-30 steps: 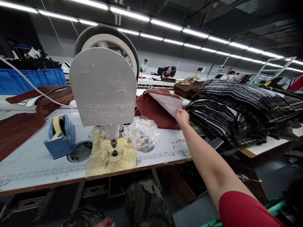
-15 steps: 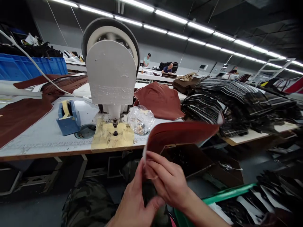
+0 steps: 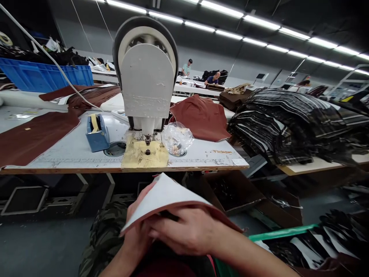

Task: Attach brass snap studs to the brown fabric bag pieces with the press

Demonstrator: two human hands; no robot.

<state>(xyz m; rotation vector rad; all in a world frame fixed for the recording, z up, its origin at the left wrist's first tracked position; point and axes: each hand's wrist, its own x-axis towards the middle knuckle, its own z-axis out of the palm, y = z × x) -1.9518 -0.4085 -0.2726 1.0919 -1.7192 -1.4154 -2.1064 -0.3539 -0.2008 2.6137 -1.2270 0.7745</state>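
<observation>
A reddish-brown fabric piece with a white backing (image 3: 173, 192) is over my lap, below the table edge, its white side up. My left hand (image 3: 135, 227) grips its left part, with the fingers partly covered by the piece. My right hand (image 3: 187, 229) is closed at its near edge, fingers curled under the fold, so the fingertips are hidden. Beyond the hands, a grey press machine (image 3: 147, 82) with a big wheel stands on the white table (image 3: 201, 156). Yellowed tape (image 3: 135, 156) covers its base around the small die (image 3: 147, 152).
A blue tape dispenser (image 3: 98, 134) stands left of the press. To its right lie a clear bag of small metal parts (image 3: 176, 138) and red-brown fabric (image 3: 201, 117). Striped fabric stacks (image 3: 282, 119) fill the right. A blue crate (image 3: 49, 77) stands far left; a green-rimmed bin (image 3: 282, 232) is low right.
The fabric piece has come down and toward me, turning from its red-brown face to its white side. My right hand has moved under its near edge. The view has shifted slightly left.
</observation>
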